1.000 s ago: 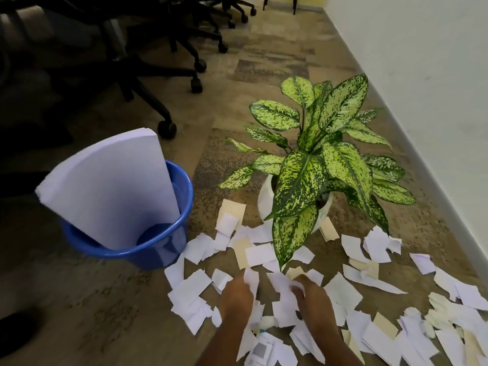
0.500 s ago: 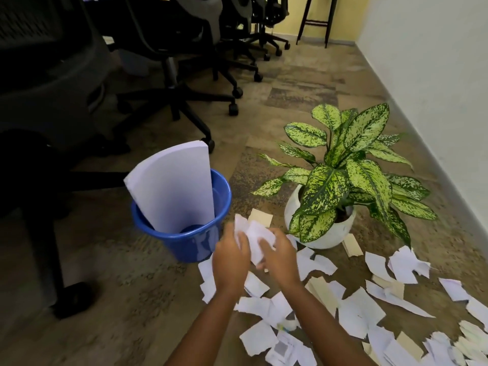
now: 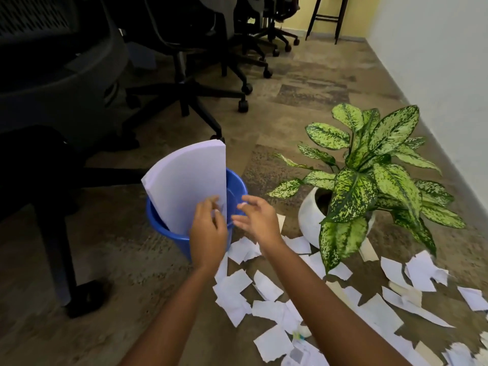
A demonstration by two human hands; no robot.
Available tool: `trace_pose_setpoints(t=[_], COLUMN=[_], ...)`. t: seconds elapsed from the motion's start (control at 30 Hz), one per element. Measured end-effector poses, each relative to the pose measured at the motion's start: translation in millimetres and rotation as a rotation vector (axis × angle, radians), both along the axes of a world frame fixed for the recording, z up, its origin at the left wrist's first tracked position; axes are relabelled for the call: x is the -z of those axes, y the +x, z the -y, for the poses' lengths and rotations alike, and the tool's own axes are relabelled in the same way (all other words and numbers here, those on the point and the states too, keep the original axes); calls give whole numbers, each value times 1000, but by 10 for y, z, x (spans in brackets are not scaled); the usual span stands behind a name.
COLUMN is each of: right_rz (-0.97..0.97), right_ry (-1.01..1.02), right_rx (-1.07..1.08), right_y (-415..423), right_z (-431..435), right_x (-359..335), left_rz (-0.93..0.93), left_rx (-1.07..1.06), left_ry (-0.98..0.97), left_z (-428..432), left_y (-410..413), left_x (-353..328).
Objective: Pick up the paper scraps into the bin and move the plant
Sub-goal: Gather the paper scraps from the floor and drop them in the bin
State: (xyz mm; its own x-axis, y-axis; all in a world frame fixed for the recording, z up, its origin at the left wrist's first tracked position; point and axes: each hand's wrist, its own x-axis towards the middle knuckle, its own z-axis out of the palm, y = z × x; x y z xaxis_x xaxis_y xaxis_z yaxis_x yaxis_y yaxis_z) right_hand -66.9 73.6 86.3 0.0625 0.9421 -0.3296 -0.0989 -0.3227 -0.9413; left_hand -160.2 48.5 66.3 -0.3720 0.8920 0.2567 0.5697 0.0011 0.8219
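Colours: blue, white and green on brown.
bin [image 3: 239,188] solid glossy blue; sheet stack [image 3: 184,186] standing in it white with a faint lilac cast; paper scraps [image 3: 266,285] mostly plain white, a few cream or tan, one at the bottom edge with a grey printed block, one with a blue-green smudge; plant [image 3: 369,180] leaves dark green, heavily speckled cream-yellow, paler toward the midribs; pot [image 3: 309,217] plain white; carpet [image 3: 303,88] mottled brown-tan with darker rectangular patches; office chairs [image 3: 190,93] black; side wall [image 3: 435,62] white; far wall [image 3: 353,14] pale yellow.
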Motion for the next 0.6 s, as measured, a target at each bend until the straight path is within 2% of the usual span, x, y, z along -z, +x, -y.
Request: trace_pose_setpoints(t=[0.03, 0.1, 0.17, 0.27, 0.37, 0.4, 0.5, 0.6], right_rz=[128, 355, 557, 876, 1034, 1062, 1166, 1259], right_ry=[42, 74, 24, -124, -281, -311, -327, -282], right_rx=[-23, -81, -133, -347, -543, -564, -541, -545], right_y=[67, 194, 313, 503, 644, 665, 654, 607], right_z=[63, 211, 316, 407, 500, 526, 559, 530], right_x=[116, 363, 653, 1102, 1472, 1565, 1736, 1818], left_rz=[-86, -290, -440, -386, -299, -338, -679, -731], left_rx=[127, 376, 505, 490, 378, 372, 414, 390], left_ry=[-12, -167, -350, -693, -968, -1010, -1048, -1057], left_z=[61, 173, 227, 285, 339, 343, 307, 293], left_y=[14, 46, 84, 111, 32, -1, -6, 108], left_x=[122, 347, 639, 1128, 1437, 1528, 1617, 1695])
